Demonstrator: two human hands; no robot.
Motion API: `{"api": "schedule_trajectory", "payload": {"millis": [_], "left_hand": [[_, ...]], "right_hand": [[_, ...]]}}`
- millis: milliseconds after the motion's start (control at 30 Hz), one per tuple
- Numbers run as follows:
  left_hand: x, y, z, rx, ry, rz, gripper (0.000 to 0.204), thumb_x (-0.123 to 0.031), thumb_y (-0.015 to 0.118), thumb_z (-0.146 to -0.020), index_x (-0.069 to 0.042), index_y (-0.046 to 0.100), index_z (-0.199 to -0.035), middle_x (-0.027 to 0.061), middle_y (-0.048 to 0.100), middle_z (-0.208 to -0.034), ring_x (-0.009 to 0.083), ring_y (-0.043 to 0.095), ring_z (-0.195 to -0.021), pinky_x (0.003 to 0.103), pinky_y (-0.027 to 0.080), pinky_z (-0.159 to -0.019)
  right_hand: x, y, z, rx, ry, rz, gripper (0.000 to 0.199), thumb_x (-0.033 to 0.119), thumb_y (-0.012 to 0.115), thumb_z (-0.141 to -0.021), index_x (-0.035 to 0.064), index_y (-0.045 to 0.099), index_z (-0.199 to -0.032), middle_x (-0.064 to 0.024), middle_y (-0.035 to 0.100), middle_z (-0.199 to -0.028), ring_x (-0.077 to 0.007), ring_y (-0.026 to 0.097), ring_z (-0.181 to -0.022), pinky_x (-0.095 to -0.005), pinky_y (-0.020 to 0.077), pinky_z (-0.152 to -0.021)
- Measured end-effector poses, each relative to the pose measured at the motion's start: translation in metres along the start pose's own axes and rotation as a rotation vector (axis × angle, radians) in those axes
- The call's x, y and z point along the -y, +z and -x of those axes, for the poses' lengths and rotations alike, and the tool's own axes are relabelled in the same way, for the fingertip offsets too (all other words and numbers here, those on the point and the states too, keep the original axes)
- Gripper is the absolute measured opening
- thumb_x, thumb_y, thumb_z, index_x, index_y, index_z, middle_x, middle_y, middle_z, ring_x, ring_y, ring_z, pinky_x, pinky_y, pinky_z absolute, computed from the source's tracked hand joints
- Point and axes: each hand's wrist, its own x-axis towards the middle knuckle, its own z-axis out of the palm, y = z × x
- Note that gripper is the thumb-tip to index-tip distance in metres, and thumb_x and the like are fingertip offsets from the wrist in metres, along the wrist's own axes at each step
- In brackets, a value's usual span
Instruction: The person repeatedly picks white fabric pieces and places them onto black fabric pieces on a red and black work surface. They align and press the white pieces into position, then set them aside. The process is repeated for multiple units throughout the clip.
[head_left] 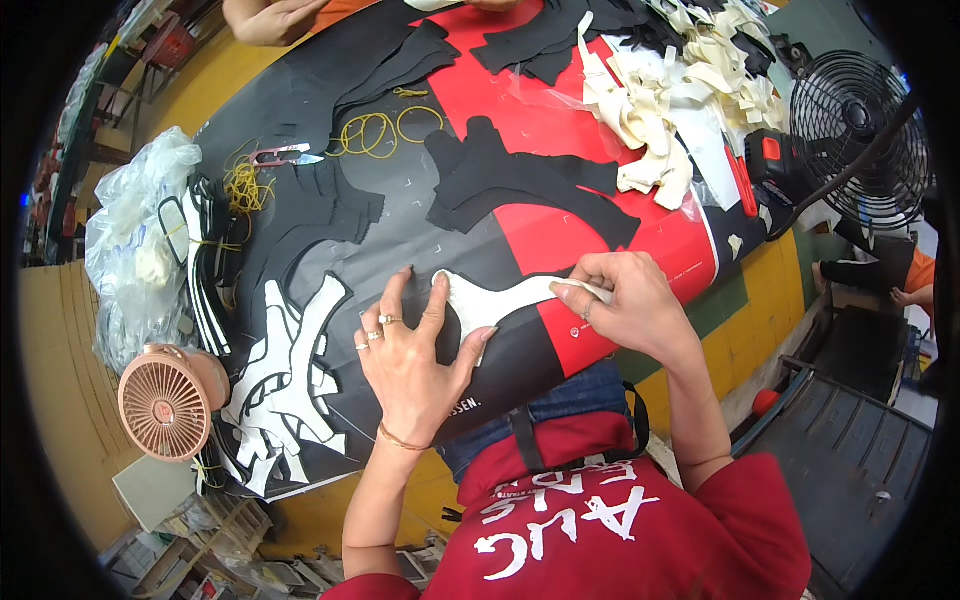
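Note:
A white, curved, cut-out piece (490, 302) with dark edging lies at the near edge of the table, in front of me. My left hand (412, 350) rests on its left end with fingers spread, holding nothing. At the other end, my right hand (637, 308) pinches the white material between thumb and fingers and lifts it slightly. Whether it grips the piece itself or a thin layer on it, I cannot tell. Left of my left hand is a loose heap of similar white pieces (300, 375). Black cut pieces (515, 180) lie beyond my hands.
Yellow rubber bands (368, 135), thread snips (287, 155) and a plastic bag (140, 240) lie farther left. A small pink fan (170, 403) stands at the left edge. Cream scraps (655, 120) and a black fan (858, 125) are far right. Another person's hand (275, 20) shows across the table.

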Motion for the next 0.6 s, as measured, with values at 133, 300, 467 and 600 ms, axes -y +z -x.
{"api": "schedule_trajectory", "payload": {"millis": [133,300,467,600], "left_hand": [[0.001,-0.004,-0.001,0.036,-0.006,0.001,0.063,-0.049,0.083,-0.073,-0.015,0.071,-0.124,0.0119,0.052,-0.141,0.0344,0.053,-0.113,0.045,0.042,-0.092],[0.0,-0.007,-0.004,0.069,-0.004,-0.021,0.064,-0.053,0.082,-0.074,-0.014,0.072,-0.124,0.0118,0.051,-0.143,0.0334,0.052,-0.114,0.044,0.039,-0.093],[-0.001,-0.01,-0.004,0.093,-0.008,-0.012,0.063,-0.052,0.081,-0.075,-0.013,0.071,-0.124,0.0115,0.051,-0.142,0.0336,0.051,-0.114,0.044,0.036,-0.095],[-0.008,-0.007,0.002,0.053,0.044,-0.12,0.066,-0.049,0.078,-0.079,-0.015,0.064,-0.134,0.0121,0.045,-0.151,0.0326,0.046,-0.129,0.047,0.029,-0.108]], "right_hand": [[-0.006,0.004,-0.004,-0.021,-0.033,0.072,0.025,0.023,0.073,-0.088,-0.0019,0.073,-0.082,-0.0136,0.061,-0.059,-0.0225,0.06,-0.053,-0.0366,0.0453,-0.057],[-0.012,0.005,-0.004,-0.022,-0.063,0.08,0.026,0.025,0.074,-0.087,-0.0003,0.073,-0.081,-0.0143,0.064,-0.062,-0.0263,0.064,-0.057,-0.0373,0.0482,-0.059],[-0.011,0.007,-0.004,-0.041,-0.069,0.113,0.025,0.027,0.075,-0.086,0.002,0.074,-0.081,-0.0143,0.066,-0.063,-0.0289,0.067,-0.06,-0.0386,0.05,-0.06],[-0.009,0.006,-0.004,-0.028,-0.044,0.117,0.025,0.027,0.075,-0.085,0.0025,0.074,-0.081,-0.0146,0.065,-0.062,-0.0307,0.067,-0.06,-0.0399,0.0502,-0.06]]}}
